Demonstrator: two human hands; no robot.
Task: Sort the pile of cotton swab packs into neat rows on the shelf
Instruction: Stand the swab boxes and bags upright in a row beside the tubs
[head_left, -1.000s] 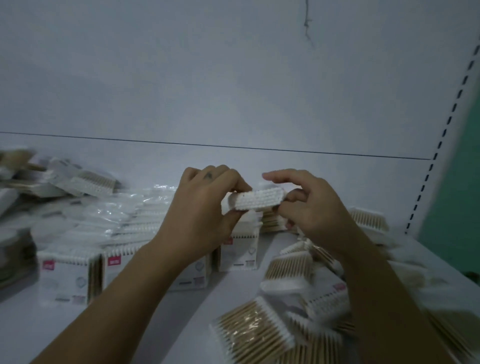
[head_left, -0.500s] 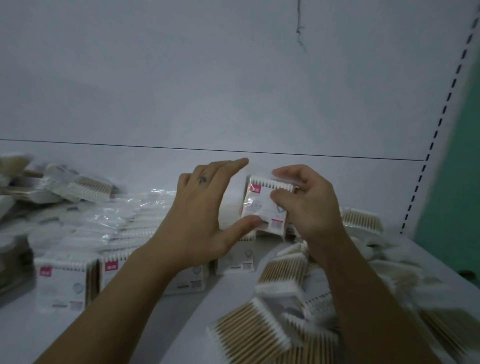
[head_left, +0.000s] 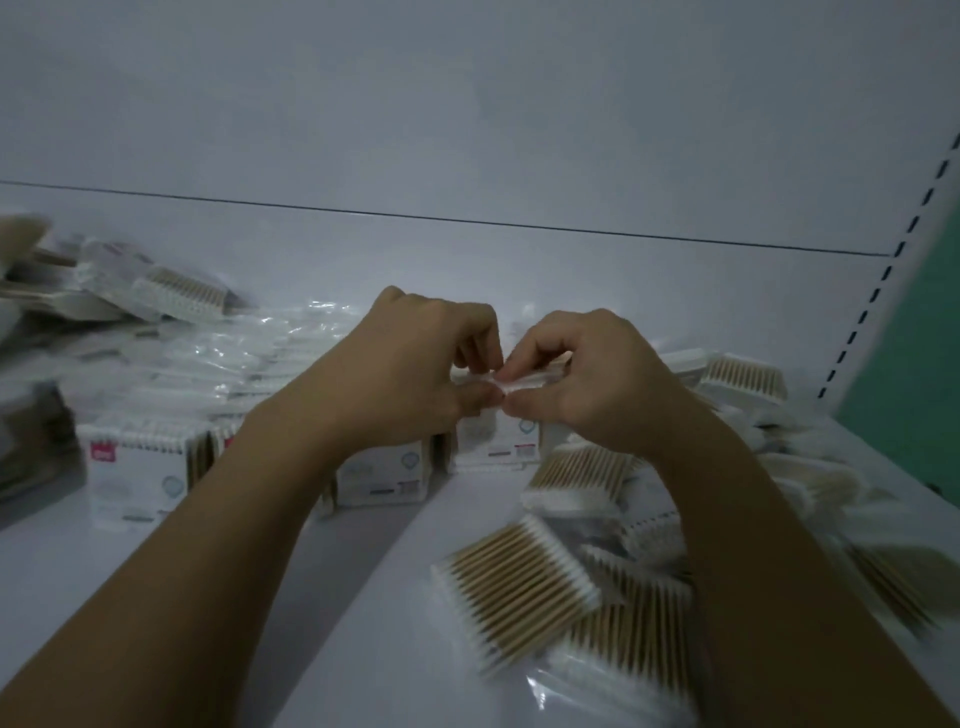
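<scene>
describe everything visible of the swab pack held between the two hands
The held pack shows only as a thin white strip in crinkled clear wrap, roughly level, seen edge-on. The left hand and right hand pinch it from either side, hiding most of it. It sits just above the upright pack at the row's right end; contact is unclear.

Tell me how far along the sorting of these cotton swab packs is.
Early on, it seems. Done: a short row of upright packs stands on the shelf. In hand: the left hand and right hand pinch one pack above the row's right end. Still to do: a loose pile lying flat on the right and another heap at the far left.
</scene>
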